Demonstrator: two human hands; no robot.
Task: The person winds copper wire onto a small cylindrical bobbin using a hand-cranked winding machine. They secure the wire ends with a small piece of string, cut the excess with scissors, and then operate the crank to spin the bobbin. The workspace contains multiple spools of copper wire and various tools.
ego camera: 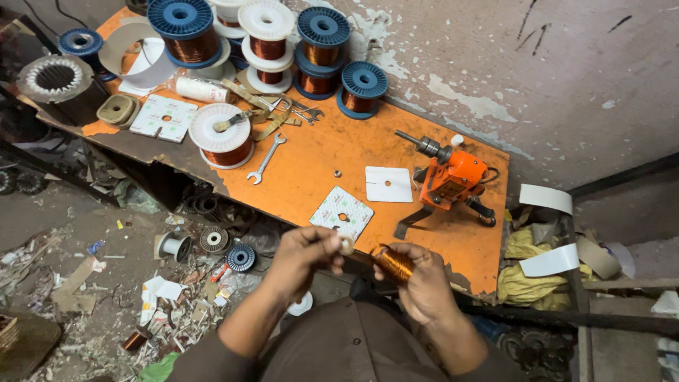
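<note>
My right hand (423,281) grips a small coil of copper wire (393,262) wound on a short core. My left hand (305,256) pinches a small round whitish washer-like piece (346,245) at the coil's left end. Both hands hover at the near edge of the orange workbench (332,152), just below a square patterned card with a centre hole (342,211). An orange hand-cranked winding machine (450,179) stands on the bench just beyond my right hand.
Several blue and white spools of copper wire (322,49) crowd the bench's far end, with a spanner (265,159), a white card (388,184) and a stator core (54,78). Scrap, small spools and paper litter the floor (177,283) at left; yellow cloth (523,279) lies right.
</note>
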